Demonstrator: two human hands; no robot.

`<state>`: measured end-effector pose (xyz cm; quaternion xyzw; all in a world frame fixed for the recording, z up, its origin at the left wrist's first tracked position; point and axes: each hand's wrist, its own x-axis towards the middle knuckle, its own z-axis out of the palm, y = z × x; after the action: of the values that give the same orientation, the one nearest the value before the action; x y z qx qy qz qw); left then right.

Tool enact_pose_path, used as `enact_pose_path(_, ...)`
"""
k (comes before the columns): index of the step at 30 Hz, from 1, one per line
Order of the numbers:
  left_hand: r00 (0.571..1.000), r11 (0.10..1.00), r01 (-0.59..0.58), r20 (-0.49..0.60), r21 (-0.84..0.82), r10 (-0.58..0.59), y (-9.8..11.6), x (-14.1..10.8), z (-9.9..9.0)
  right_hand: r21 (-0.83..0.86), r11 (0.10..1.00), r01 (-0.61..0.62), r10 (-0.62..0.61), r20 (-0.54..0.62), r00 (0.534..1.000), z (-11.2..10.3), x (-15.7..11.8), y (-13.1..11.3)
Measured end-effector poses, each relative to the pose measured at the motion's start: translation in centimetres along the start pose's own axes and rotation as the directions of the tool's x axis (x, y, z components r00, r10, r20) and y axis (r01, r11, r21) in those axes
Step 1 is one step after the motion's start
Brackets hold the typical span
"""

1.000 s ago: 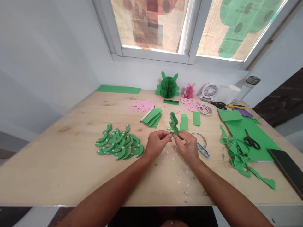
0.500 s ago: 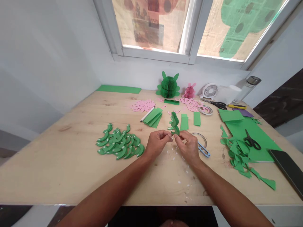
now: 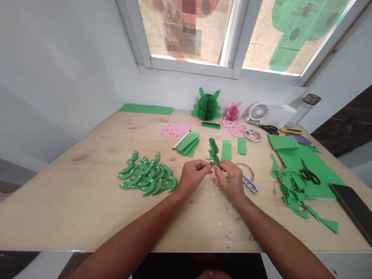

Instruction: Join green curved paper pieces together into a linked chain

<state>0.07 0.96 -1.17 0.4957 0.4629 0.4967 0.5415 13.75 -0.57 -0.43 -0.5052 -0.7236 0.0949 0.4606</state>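
A curvy green paper cutout (image 3: 214,150) with small white tape bits on its edge stands upright between my hands. My right hand (image 3: 231,176) pinches its lower end. The fingertips of my left hand (image 3: 195,174) are pinched close to the same end, and what lies between them is too small to make out. Left of my hands lies a pile of curved green paper pieces (image 3: 147,176) carrying white tape bits. Tiny white scraps (image 3: 220,223) dot the table below. Right of my right hand are a blue cutter (image 3: 250,184) and a tape roll (image 3: 245,167).
Green paper strips (image 3: 188,144) and pink cutouts (image 3: 175,130) lie behind my hands. A green honeycomb paper figure (image 3: 207,106), a pink one (image 3: 233,112) and a small fan (image 3: 258,111) stand at the back. To the right are scissors (image 3: 309,173), green scraps (image 3: 290,190) and a phone (image 3: 351,207).
The upright green cutout has turned and tilted very slightly. Both hands stay nearly in the same place, still pinched at its lower end.
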Motion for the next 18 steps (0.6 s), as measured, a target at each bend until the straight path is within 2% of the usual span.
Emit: enact_pose_path(18,0.997,0.996,0.067,-0.018,-0.060,-0.069,0.45,-0.05,0.08,-0.137,0.988,0.077,-0.077,0.007,0.997,0.41,-0.29,0.20)
